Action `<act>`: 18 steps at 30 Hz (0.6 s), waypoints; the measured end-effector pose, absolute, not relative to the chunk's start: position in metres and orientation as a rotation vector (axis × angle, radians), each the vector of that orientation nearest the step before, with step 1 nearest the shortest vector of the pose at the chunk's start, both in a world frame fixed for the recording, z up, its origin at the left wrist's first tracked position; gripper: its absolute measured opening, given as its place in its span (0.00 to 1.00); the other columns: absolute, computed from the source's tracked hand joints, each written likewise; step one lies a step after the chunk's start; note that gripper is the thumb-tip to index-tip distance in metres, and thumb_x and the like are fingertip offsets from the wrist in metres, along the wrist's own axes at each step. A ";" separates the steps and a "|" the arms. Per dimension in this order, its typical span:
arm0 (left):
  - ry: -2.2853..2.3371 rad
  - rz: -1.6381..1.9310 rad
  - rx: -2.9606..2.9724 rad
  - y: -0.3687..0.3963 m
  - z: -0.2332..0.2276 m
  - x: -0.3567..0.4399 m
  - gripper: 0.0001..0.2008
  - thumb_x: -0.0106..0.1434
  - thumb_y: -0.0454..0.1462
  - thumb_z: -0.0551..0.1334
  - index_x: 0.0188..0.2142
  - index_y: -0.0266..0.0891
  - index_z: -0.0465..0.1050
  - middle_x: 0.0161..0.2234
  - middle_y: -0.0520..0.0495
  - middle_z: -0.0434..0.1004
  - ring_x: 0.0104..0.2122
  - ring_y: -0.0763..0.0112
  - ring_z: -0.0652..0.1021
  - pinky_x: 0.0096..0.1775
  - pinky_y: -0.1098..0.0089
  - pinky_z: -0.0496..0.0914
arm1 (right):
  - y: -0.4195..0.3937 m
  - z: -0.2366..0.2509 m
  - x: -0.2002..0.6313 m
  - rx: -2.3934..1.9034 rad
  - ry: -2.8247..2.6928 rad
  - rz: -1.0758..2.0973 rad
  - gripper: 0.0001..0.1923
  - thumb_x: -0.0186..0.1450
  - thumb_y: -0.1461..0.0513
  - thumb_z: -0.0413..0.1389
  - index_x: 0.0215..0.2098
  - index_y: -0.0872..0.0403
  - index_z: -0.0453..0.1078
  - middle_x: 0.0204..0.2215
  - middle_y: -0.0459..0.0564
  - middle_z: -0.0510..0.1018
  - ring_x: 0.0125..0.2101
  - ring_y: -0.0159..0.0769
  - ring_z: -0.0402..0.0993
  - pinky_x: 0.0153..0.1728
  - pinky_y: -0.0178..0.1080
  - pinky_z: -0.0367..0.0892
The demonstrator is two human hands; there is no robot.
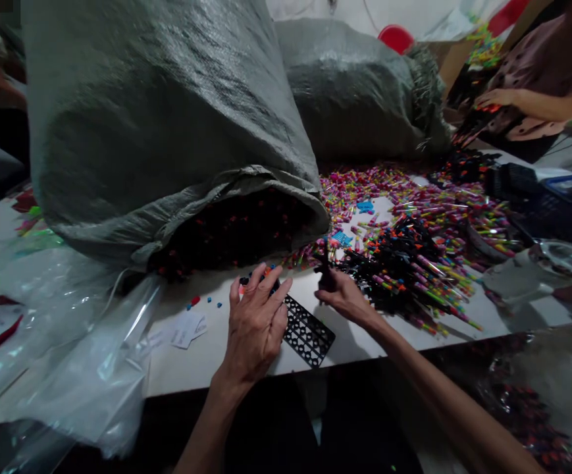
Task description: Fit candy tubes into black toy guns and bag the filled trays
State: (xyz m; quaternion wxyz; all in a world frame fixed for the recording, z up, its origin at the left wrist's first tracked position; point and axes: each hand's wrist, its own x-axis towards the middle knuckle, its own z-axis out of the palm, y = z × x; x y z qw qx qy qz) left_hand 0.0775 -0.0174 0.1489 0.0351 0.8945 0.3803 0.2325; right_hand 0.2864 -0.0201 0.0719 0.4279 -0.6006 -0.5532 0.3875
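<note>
Left hand point(255, 329) lies spread, holding down a still-empty black perforated tray point(308, 337), while at its two o'clock the right hand point(341, 296) pinches one dark piece point(325, 268) from a big unsorted pile point(409, 263).

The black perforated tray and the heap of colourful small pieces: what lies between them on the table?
In the head view, the right hand lies between the black perforated tray and the heap of colourful small pieces, pinching a small dark piece over bare white table.

Your left hand point(255, 326) lies palm-down, fingers spread, over the near end of the black tray point(309, 337); your right hand point(341, 294) pinches closed just beyond its far end.
</note>
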 end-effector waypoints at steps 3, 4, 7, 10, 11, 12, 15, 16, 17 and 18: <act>1.162 0.721 2.735 -0.017 0.149 0.078 0.20 0.64 0.34 0.49 0.55 0.44 0.63 0.59 0.47 0.61 0.62 0.60 0.55 0.59 0.48 0.46 | -0.002 0.051 0.252 -1.374 -1.213 1.096 0.11 0.54 0.58 0.56 0.34 0.55 0.65 0.23 0.42 0.67 0.24 0.30 0.63 0.25 0.32 0.60; 1.163 0.719 2.731 -0.017 0.149 0.078 0.20 0.64 0.34 0.49 0.56 0.44 0.63 0.59 0.47 0.61 0.62 0.60 0.55 0.59 0.48 0.46 | 0.003 0.045 0.244 -1.361 -1.163 1.105 0.12 0.54 0.57 0.57 0.33 0.55 0.65 0.24 0.43 0.68 0.24 0.30 0.63 0.26 0.33 0.61; 1.168 0.711 2.733 -0.018 0.148 0.077 0.21 0.64 0.33 0.49 0.56 0.44 0.63 0.59 0.47 0.61 0.62 0.60 0.55 0.59 0.48 0.45 | 0.012 0.032 0.236 -1.372 -1.162 1.060 0.11 0.54 0.56 0.57 0.31 0.56 0.65 0.24 0.44 0.70 0.25 0.31 0.65 0.27 0.33 0.62; 1.162 0.702 2.749 -0.018 0.148 0.076 0.21 0.64 0.33 0.49 0.56 0.44 0.63 0.59 0.47 0.61 0.62 0.60 0.54 0.59 0.48 0.45 | 0.013 0.033 0.241 -1.418 -1.374 1.000 0.10 0.57 0.57 0.55 0.29 0.56 0.67 0.23 0.44 0.70 0.25 0.31 0.64 0.26 0.32 0.59; 1.162 0.696 2.751 -0.018 0.148 0.076 0.21 0.64 0.33 0.49 0.56 0.43 0.62 0.59 0.46 0.61 0.62 0.60 0.54 0.60 0.49 0.45 | 0.013 0.037 0.242 -1.454 -1.481 0.982 0.09 0.58 0.57 0.54 0.29 0.56 0.67 0.22 0.44 0.70 0.25 0.31 0.64 0.26 0.32 0.59; 1.164 0.695 2.752 -0.018 0.148 0.076 0.22 0.64 0.33 0.49 0.57 0.43 0.61 0.59 0.46 0.61 0.62 0.59 0.54 0.60 0.49 0.44 | 0.012 0.042 0.241 -1.499 -1.602 0.957 0.08 0.59 0.59 0.54 0.29 0.56 0.68 0.22 0.45 0.71 0.25 0.32 0.65 0.26 0.32 0.58; 1.189 0.683 2.760 -0.017 0.149 0.078 0.24 0.64 0.34 0.50 0.60 0.43 0.56 0.61 0.45 0.57 0.62 0.58 0.54 0.59 0.48 0.44 | 0.010 0.058 0.228 -1.674 -1.958 0.787 0.07 0.61 0.63 0.51 0.35 0.56 0.69 0.30 0.51 0.75 0.30 0.36 0.68 0.32 0.35 0.60; 1.192 0.681 2.768 -0.016 0.149 0.079 0.24 0.64 0.35 0.50 0.61 0.44 0.55 0.62 0.45 0.56 0.62 0.58 0.54 0.59 0.48 0.44 | 0.010 0.063 0.223 -1.716 -2.042 0.727 0.09 0.62 0.64 0.50 0.39 0.56 0.69 0.35 0.54 0.75 0.34 0.38 0.69 0.35 0.36 0.60; 1.193 0.680 2.777 -0.016 0.150 0.079 0.24 0.64 0.35 0.50 0.60 0.44 0.56 0.62 0.45 0.55 0.62 0.57 0.55 0.59 0.47 0.45 | 0.009 0.069 0.219 -1.748 -2.104 0.684 0.11 0.63 0.64 0.49 0.43 0.56 0.68 0.39 0.56 0.75 0.38 0.40 0.69 0.38 0.38 0.60; 1.195 0.683 2.783 -0.015 0.150 0.079 0.24 0.64 0.35 0.50 0.60 0.45 0.57 0.62 0.45 0.56 0.61 0.56 0.56 0.58 0.47 0.45 | 0.008 0.074 0.218 -1.776 -2.144 0.662 0.12 0.63 0.63 0.50 0.45 0.56 0.67 0.40 0.57 0.74 0.40 0.41 0.69 0.39 0.38 0.60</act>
